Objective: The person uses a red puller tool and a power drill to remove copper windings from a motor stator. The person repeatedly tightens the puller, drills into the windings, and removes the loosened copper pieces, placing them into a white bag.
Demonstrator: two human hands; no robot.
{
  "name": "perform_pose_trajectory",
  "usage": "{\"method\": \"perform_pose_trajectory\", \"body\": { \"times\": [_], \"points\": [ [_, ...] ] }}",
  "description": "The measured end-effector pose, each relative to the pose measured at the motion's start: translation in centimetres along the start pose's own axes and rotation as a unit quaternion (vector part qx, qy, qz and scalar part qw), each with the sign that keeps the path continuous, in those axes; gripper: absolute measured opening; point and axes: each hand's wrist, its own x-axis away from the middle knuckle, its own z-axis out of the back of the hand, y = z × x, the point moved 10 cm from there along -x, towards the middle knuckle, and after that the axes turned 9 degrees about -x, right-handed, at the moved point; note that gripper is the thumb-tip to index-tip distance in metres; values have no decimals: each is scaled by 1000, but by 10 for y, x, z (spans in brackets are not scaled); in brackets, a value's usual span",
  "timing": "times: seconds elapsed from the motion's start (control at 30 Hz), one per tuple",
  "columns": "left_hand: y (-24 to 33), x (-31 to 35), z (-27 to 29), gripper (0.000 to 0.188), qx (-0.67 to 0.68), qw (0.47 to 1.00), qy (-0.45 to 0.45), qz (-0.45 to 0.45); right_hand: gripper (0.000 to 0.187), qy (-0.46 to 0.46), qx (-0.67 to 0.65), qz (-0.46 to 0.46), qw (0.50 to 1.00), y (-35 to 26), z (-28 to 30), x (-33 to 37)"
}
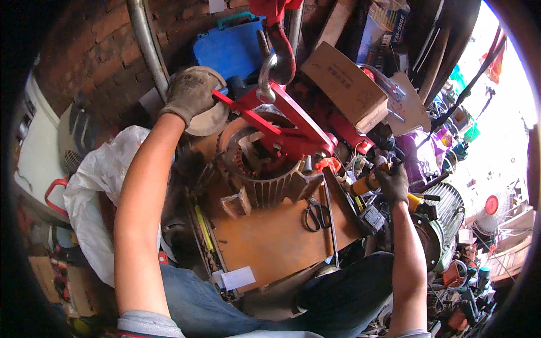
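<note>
My left hand (pixel 190 94), in a dirty grey-beige work glove, is closed beside the end of a red metal bar (pixel 255 119). Its grip is partly hidden, and a beige round piece shows behind it. The bar belongs to a red lifting frame (pixel 301 127), hung by a shackle (pixel 266 79) from a hook (pixel 283 53). Below the frame, a finned motor housing (pixel 265 191) stands on an orange-brown board, copper-coloured windings showing inside. My right hand (pixel 393 181), in a dark glove, is closed around a yellow-orange cylindrical tool (pixel 366 185) among clutter right of the board.
Black-handled scissors (pixel 316 215) and a thin metal rod (pixel 330 225) lie on the board (pixel 259 236). A cardboard box (pixel 345 84) and blue case (pixel 228 46) stand behind. A green-grey motor (pixel 442 222) sits at right, a white sack (pixel 104 186) at left, my knees in front.
</note>
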Motion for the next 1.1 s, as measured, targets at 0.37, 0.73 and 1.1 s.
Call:
{"method": "perform_pose_trajectory", "body": {
  "times": [0.37,0.73,1.1],
  "points": [
    [-5,-8,11,19,-43,999,-4,-13,68,-10,-39,8,999,-33,-4,13],
    [-7,-9,7,24,-60,998,-21,-15,69,-5,-25,32,999,-28,-6,10],
    [-11,-9,-3,25,-76,996,16,-37,53,1,-49,29,998,-33,-5,12]
  ]
}}
